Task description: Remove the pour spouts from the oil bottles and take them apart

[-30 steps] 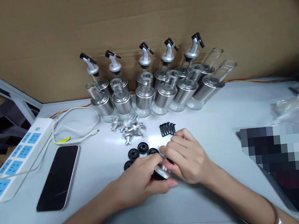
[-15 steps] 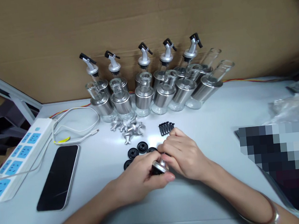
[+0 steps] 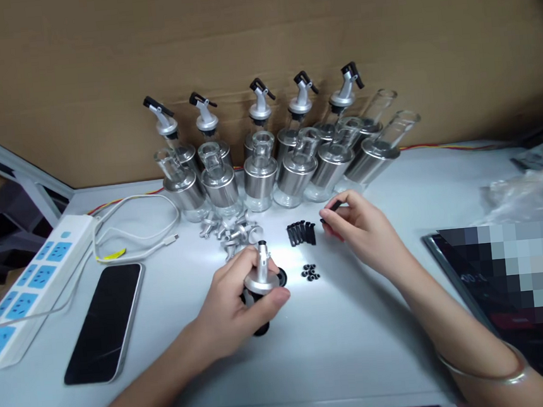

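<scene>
My left hand is closed around a silver pour spout, held upright with its narrow tip up and a small black piece at the top. Black round stoppers lie on the table, partly hidden behind that hand. My right hand pinches a small black lever between thumb and fingers. Just left of it is a row of black levers. Several tiny black caps lie between my hands. Loose silver spouts are piled beyond my left hand.
Glass bottles with steel sleeves stand in two rows before a cardboard wall; several back ones carry spouts. A phone, power strip and white cable lie left. At right are a dark-screened device and clear plastic.
My hands have separated. The left one has moved left and turned the spout upright; the right one has moved away to the right and now has a black lever, uncovering the tiny caps.
</scene>
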`<state>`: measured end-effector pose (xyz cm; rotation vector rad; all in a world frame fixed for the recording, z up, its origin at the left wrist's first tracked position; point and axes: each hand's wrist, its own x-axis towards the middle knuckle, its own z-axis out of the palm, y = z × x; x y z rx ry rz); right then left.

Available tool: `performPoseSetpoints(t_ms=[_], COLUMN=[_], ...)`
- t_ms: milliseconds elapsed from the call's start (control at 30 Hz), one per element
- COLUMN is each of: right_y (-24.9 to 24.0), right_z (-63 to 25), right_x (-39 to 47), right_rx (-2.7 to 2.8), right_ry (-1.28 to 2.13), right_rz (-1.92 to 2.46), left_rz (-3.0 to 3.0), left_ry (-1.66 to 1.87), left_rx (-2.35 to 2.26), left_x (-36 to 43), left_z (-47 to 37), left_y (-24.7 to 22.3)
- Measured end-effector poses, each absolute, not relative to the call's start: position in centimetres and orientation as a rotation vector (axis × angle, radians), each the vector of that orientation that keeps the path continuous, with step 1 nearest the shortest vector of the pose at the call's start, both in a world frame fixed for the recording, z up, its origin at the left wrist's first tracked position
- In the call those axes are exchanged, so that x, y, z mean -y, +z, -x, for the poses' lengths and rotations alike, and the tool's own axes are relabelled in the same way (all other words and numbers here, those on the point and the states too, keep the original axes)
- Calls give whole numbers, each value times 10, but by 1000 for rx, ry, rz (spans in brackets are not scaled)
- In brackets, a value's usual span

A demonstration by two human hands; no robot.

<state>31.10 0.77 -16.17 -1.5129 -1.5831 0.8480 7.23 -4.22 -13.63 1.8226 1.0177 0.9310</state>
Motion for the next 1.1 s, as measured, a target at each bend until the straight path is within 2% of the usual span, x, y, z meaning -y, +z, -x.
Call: performPoseSetpoints(t_ms=[167,433,667,1100], right_y=[-160,-163,-160,-162], right_z=[-310,-308,-301,-304], right_x=[-11,-12,-7,-8], right_rx=[1746,1626,1842,1914], right_ry=[675,875,718,560], right_rz=[1635,1688,1651,1616], left_rz=[-1968,-2226,-2339,-2335], left_ry=[985,1067,1069,1029], left_rx=[-964,-905,-869,-934], left_x=[42,40,41,40], left_z=[-76,-77,-78,-75], left_y=[-135,-140,-142,-142])
